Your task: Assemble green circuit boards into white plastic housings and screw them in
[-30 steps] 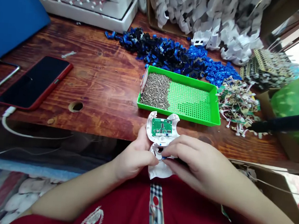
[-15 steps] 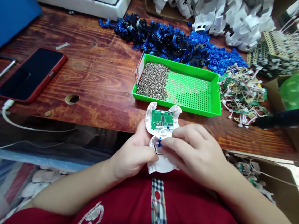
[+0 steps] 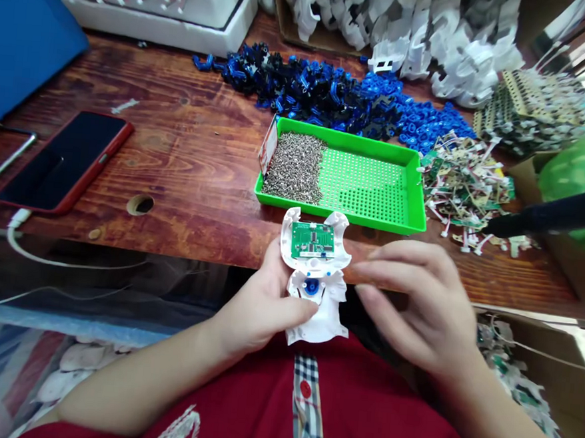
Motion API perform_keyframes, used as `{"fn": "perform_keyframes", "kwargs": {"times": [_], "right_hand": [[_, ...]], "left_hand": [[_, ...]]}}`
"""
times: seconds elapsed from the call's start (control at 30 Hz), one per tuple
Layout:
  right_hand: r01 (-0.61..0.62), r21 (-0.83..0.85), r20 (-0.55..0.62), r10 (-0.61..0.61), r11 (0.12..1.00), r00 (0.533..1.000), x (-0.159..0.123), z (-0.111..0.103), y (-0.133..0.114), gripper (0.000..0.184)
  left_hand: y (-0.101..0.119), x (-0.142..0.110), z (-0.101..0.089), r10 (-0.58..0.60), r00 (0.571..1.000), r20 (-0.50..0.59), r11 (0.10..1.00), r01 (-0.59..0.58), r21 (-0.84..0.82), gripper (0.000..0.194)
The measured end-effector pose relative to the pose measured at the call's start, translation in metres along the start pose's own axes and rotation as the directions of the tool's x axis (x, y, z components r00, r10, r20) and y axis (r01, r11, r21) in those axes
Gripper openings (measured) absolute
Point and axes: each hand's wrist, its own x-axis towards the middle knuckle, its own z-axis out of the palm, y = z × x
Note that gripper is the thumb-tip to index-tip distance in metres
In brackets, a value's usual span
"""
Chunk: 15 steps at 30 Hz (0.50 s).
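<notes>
My left hand (image 3: 266, 304) grips a white plastic housing (image 3: 322, 324) from its left side, thumb across the lower part. Fixed in the upper part of the housing is a green circuit board (image 3: 312, 239). Below the board, a round blue plastic piece (image 3: 311, 286) sits in the lower part. My right hand (image 3: 416, 308) is held off to the right of the housing, fingers apart and holding nothing. Just beyond the housing stands a green perforated tray (image 3: 372, 219), with small metal screws (image 3: 293, 166) heaped in its left half.
Behind the tray lie blue and black plastic parts (image 3: 311, 90). At right are wired circuit boards (image 3: 468, 184), a dark rod (image 3: 553, 216) and stacked board panels (image 3: 535, 109). White housings (image 3: 401, 26) fill a box at the back. A phone (image 3: 66, 160) is plugged in at left.
My right hand has let go of the blue piece and moved right, away from the housing, its fingers opening. The blue piece now shows in full. My left hand keeps its hold.
</notes>
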Motion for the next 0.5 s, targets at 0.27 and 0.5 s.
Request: {"fn": "perform_keyframes", "kwargs": {"times": [0.27, 0.5], "right_hand": [[0.044, 0.211, 0.106, -0.068, 0.976, 0.992, -0.009, 0.003, 0.011, 0.074], [0.142, -0.01, -0.077, -0.142, 0.99, 0.987, -0.003, 0.008, 0.024, 0.025]], "left_hand": [[0.026, 0.021, 0.019, 0.067, 0.995, -0.074, 0.997, -0.063, 0.046, 0.058], [0.052, 0.049, 0.033, 0.002, 1.0, -0.03, 0.998, 0.0, 0.064, 0.058]]}}
